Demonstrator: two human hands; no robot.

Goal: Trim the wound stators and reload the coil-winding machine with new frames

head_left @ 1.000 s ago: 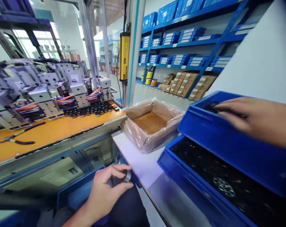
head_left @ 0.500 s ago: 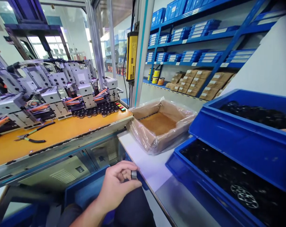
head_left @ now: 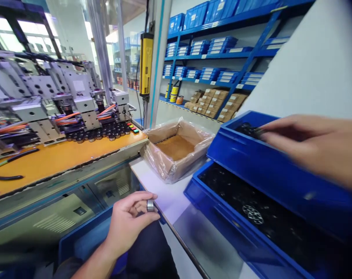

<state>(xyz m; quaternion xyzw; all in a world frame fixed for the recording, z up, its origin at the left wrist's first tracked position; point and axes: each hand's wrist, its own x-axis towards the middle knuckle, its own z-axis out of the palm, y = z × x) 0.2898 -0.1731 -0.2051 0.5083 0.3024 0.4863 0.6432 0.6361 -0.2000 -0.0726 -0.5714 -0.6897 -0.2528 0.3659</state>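
My left hand [head_left: 126,219] is closed on a small silver metal ring [head_left: 150,205], pinched between thumb and fingers above my lap. At the right, my right hand [head_left: 315,145] reaches over the upper blue bin [head_left: 251,162], thumb and fingertips drawn together. Dark parts [head_left: 247,130] inside that bin lie at the fingertips; motion blur hides what the fingers hold. Below it, a lower blue bin [head_left: 219,213] holds many small black parts and one pale round openwork piece [head_left: 253,214].
A cardboard box [head_left: 173,168] lined with clear plastic stands on the white table [head_left: 147,176]. On the left, an orange machine bench [head_left: 68,162] carries rows of black round parts [head_left: 97,133] and pliers [head_left: 11,159]. A yellow sensor bar [head_left: 146,64] is mounted on the post.
The view has turned right. My right hand has come much further into view over the upper bin. My left hand keeps hold of the metal ring.
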